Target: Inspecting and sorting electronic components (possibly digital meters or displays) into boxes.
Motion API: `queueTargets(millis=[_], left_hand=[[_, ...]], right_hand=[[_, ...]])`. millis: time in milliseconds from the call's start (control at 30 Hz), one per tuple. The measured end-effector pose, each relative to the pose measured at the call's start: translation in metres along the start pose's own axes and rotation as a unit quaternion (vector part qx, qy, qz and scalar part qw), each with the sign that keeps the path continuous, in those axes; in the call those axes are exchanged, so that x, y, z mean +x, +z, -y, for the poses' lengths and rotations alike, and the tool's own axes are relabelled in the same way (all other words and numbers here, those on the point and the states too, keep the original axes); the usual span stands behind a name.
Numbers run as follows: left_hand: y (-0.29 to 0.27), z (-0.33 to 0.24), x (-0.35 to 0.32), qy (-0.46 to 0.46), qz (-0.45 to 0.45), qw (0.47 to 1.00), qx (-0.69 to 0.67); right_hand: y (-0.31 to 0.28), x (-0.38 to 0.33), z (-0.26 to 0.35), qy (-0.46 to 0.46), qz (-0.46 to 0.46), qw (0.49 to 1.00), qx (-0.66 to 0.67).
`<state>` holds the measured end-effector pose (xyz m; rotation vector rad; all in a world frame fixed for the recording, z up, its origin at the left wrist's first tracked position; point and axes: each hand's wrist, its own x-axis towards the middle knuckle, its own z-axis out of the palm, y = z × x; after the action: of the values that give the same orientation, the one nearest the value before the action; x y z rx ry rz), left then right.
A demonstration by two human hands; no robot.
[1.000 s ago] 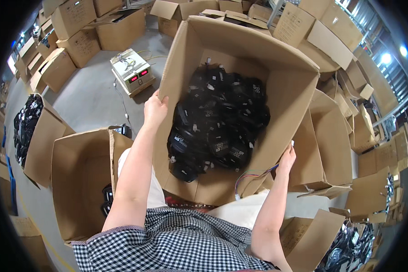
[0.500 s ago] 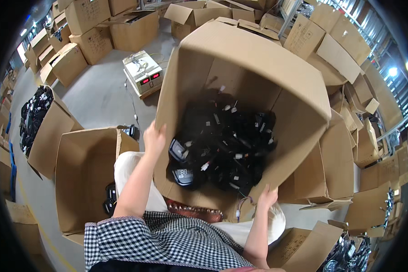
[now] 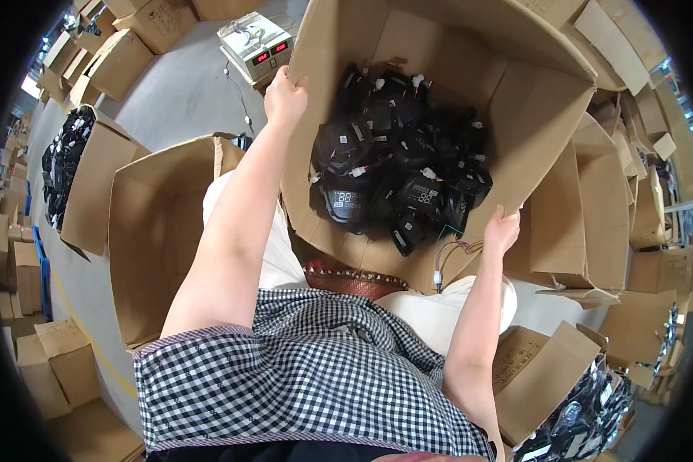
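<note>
A large cardboard box [image 3: 543, 108] stands in front of me with its open side toward me. My left hand [image 3: 286, 98] is closed around its left edge, high up. Lower down on the opposite side, my right hand [image 3: 503, 229] grips the rim. Inside lies a heap of black display units [image 3: 346, 200], some showing pale digits on their screens, with short leads and white plugs. A bundle of thin coloured wires [image 3: 458, 245] with a white connector [image 3: 438, 277] reaches to the box's near rim, close to my right hand.
An open carton [image 3: 158, 231] stands at my left, another [image 3: 570, 208] at my right. Behind the left one a carton of black parts [image 3: 69, 165] leans over. A white power supply [image 3: 258, 45] with red digits sits beyond. Bagged parts [image 3: 581, 416] fill a carton at lower right.
Both hands have moved farther up in view, still on the box. The box sits higher in view, and the black units inside have shifted and tumbled into a different arrangement.
</note>
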<state>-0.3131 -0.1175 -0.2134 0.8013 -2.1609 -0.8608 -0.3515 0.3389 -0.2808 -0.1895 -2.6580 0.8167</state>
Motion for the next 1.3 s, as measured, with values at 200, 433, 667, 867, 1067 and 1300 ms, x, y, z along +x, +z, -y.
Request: queueTargets(millis=[200, 433, 667, 867, 1067, 1300], left_hand=[[0.002, 0.013, 0.014, -0.006, -0.010, 0.999, -0.041], [0.010, -0.024, -0.015, 0.071, -0.096, 0.993, -0.025], [0.041, 0.042, -0.186, 0.017, 0.156, 0.968, -0.196], [0.095, 0.127, -0.182, -0.637, 0.128, 0.572, -0.501], [0.123, 0.121, -0.170, -0.711, -0.047, 0.469, -0.521], [0.073, 0.002, -0.117, -0.324, -0.080, 0.778, -0.532]], right_hand=[[-0.003, -0.010, 0.008, 0.021, 0.021, 0.999, -0.027], [-0.039, -0.051, 0.074, -0.254, -0.135, 0.944, 0.160], [-0.012, -0.180, 0.063, -0.406, 0.340, 0.824, 0.204], [-0.027, -0.218, 0.071, -0.404, 0.400, 0.778, 0.268], [-0.020, -0.200, 0.072, -0.289, 0.333, 0.838, 0.321], [-0.001, -0.192, 0.061, -0.065, 0.405, 0.868, 0.281]])
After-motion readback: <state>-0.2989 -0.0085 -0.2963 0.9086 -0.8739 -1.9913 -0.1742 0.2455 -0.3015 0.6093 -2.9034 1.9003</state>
